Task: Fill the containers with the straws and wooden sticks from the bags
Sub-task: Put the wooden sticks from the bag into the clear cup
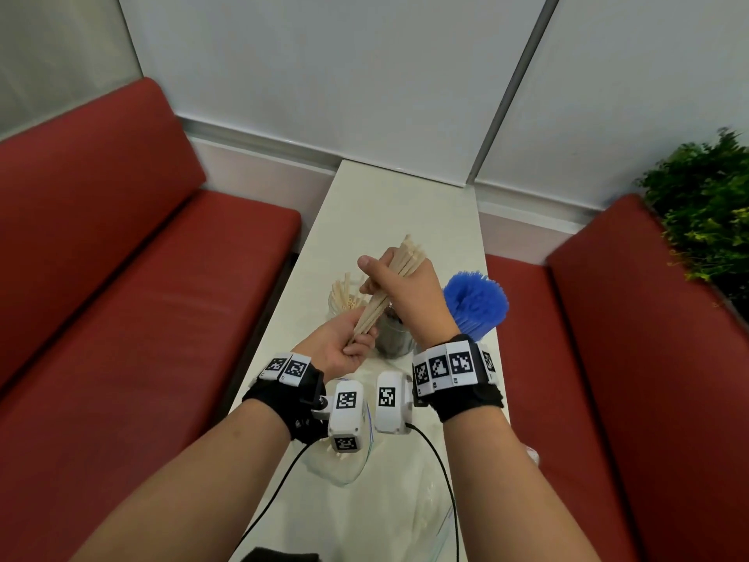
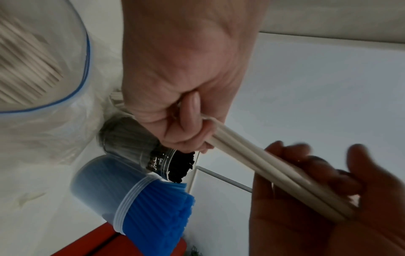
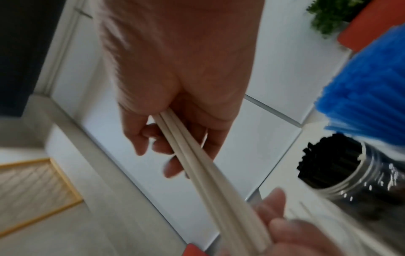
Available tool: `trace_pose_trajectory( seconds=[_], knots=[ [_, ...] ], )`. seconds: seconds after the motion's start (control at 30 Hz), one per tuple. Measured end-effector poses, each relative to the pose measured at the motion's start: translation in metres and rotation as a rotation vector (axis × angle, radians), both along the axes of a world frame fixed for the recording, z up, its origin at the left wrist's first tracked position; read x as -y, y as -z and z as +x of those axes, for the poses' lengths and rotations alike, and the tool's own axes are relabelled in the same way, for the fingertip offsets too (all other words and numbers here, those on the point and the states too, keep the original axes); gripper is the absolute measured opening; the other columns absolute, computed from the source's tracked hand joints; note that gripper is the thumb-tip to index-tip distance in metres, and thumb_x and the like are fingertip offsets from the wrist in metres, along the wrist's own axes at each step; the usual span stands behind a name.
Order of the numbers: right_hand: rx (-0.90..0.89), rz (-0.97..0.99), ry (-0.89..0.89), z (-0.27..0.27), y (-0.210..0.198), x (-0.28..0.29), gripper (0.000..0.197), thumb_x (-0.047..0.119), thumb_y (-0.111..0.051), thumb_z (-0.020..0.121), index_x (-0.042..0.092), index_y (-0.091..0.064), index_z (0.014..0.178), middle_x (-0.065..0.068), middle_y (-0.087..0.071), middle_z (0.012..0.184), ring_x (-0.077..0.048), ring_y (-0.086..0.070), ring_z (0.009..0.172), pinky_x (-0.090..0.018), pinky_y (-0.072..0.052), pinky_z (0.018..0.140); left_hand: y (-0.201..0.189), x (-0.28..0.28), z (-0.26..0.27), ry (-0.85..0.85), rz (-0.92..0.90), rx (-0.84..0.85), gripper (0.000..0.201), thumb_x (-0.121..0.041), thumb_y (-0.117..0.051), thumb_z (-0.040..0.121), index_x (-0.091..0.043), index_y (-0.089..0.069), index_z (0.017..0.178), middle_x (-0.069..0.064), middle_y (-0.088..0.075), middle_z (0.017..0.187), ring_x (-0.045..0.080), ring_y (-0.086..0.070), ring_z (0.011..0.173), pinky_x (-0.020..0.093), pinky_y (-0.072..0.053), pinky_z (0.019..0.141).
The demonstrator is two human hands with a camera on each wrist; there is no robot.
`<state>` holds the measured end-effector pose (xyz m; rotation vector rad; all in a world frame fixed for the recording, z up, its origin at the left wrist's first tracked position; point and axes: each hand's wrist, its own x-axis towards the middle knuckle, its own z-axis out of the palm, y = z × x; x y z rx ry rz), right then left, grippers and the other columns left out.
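Both hands hold one bundle of pale wooden sticks [image 1: 389,285] slanted in the air above the jars. My left hand [image 1: 350,352] grips its lower end, and my right hand [image 1: 395,292] is wrapped around its upper half. In the left wrist view my left hand [image 2: 188,124] curls around the sticks [image 2: 252,161]. In the right wrist view my right hand's fingers [image 3: 151,138] close on the sticks [image 3: 197,164]. Below stand a clear jar of wooden sticks [image 1: 344,298], a jar of black straws [image 1: 393,344] and a jar of blue straws [image 1: 476,304].
Clear plastic bags [image 1: 405,500] lie on the narrow white table [image 1: 405,212] near me; one bag with wooden sticks [image 2: 32,60] shows in the left wrist view. Red benches [image 1: 142,298] flank the table. A green plant [image 1: 705,212] sits at the right.
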<state>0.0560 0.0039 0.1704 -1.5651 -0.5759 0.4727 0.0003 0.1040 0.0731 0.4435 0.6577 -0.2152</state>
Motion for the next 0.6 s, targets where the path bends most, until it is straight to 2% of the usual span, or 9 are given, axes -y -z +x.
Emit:
trace_pose_trajectory(
  seconds=[0.07, 0.13, 0.2, 0.23, 0.3, 0.37, 0.43, 0.5, 0.6],
  knots=[
    [0.071, -0.161, 0.038, 0.007, 0.011, 0.001, 0.023, 0.021, -0.073, 0.089, 0.009, -0.06, 0.073, 0.0, -0.059, 0.06, -0.008, -0.056, 0.055, -0.017, -0.042, 0.05, 0.006, -0.002, -0.001, -0.042, 0.04, -0.008, 0.018, -0.022, -0.052, 0.096, -0.012, -0.051, 0.081, 0.001, -0.042, 0.067, 0.004, -0.032, 0.033, 0.014, -0.018, 0.024],
    [0.099, -0.326, -0.023, 0.016, 0.022, 0.005, 0.018, 0.024, -0.072, 0.088, 0.015, -0.066, 0.075, 0.008, -0.061, 0.061, -0.006, -0.055, 0.058, -0.023, -0.043, 0.058, 0.014, -0.005, -0.002, -0.078, 0.121, -0.002, 0.018, -0.023, -0.051, 0.099, -0.014, -0.05, 0.084, 0.001, -0.041, 0.064, 0.003, -0.031, 0.032, 0.014, -0.017, 0.024],
    [0.059, -0.401, -0.127, 0.025, 0.029, 0.01, 0.01, 0.023, -0.073, 0.087, 0.014, -0.072, 0.082, -0.001, -0.067, 0.071, -0.016, -0.057, 0.065, -0.031, -0.045, 0.061, 0.023, -0.01, -0.003, -0.099, 0.191, 0.012, 0.018, -0.023, -0.048, 0.101, -0.014, -0.05, 0.086, -0.001, -0.041, 0.06, 0.003, -0.03, 0.033, 0.014, -0.016, 0.026],
    [0.026, -0.401, -0.168, 0.03, 0.03, 0.012, 0.01, 0.02, -0.073, 0.086, 0.009, -0.074, 0.087, -0.005, -0.067, 0.073, -0.02, -0.056, 0.063, -0.032, -0.045, 0.057, 0.027, -0.013, -0.003, -0.099, 0.223, 0.01, 0.019, -0.024, -0.047, 0.102, -0.013, -0.05, 0.086, -0.001, -0.042, 0.058, 0.003, -0.03, 0.033, 0.014, -0.016, 0.026],
    [0.0, -0.38, -0.2, 0.037, 0.028, 0.013, 0.012, 0.013, -0.073, 0.086, 0.002, -0.074, 0.091, -0.005, -0.067, 0.066, -0.019, -0.057, 0.052, -0.027, -0.046, 0.048, 0.034, -0.019, -0.003, -0.075, 0.304, -0.025, 0.022, -0.025, -0.045, 0.103, -0.01, -0.052, 0.088, 0.0, -0.042, 0.057, 0.004, -0.032, 0.035, 0.015, -0.018, 0.027],
    [0.019, -0.361, -0.175, 0.046, 0.017, 0.009, 0.011, 0.012, -0.071, 0.087, 0.002, -0.074, 0.09, -0.008, -0.066, 0.061, -0.017, -0.056, 0.045, -0.024, -0.044, 0.045, 0.041, -0.03, -0.005, -0.021, 0.444, -0.096, 0.028, -0.024, -0.044, 0.103, -0.005, -0.056, 0.087, 0.006, -0.047, 0.063, 0.009, -0.041, 0.04, 0.017, -0.026, 0.031],
    [0.092, -0.341, -0.111, 0.059, 0.006, 0.001, 0.01, 0.013, -0.068, 0.086, 0.006, -0.074, 0.087, -0.015, -0.066, 0.061, -0.021, -0.056, 0.045, -0.025, -0.045, 0.046, 0.047, -0.043, -0.01, 0.128, 0.612, -0.15, 0.032, -0.02, -0.043, 0.101, -0.001, -0.06, 0.081, 0.011, -0.055, 0.069, 0.016, -0.051, 0.047, 0.022, -0.038, 0.04],
    [0.241, -0.35, -0.027, 0.072, 0.0, -0.012, 0.01, 0.014, -0.065, 0.085, 0.01, -0.074, 0.084, -0.007, -0.066, 0.055, -0.016, -0.057, 0.042, -0.023, -0.047, 0.048, 0.048, -0.053, -0.016, 0.415, 0.728, -0.142, 0.028, -0.015, -0.047, 0.096, 0.002, -0.064, 0.082, 0.015, -0.062, 0.075, 0.021, -0.059, 0.057, 0.026, -0.049, 0.052],
    [0.4, -0.437, 0.019, 0.083, 0.014, -0.044, 0.015, 0.01, -0.062, 0.085, 0.01, -0.072, 0.074, 0.002, -0.061, 0.048, -0.01, -0.057, 0.039, -0.024, -0.051, 0.052, 0.048, -0.055, -0.019, 0.835, 0.785, -0.099, 0.022, -0.003, -0.05, 0.092, 0.009, -0.068, 0.098, 0.019, -0.07, 0.093, 0.026, -0.068, 0.081, 0.035, -0.058, 0.084]
  ],
)
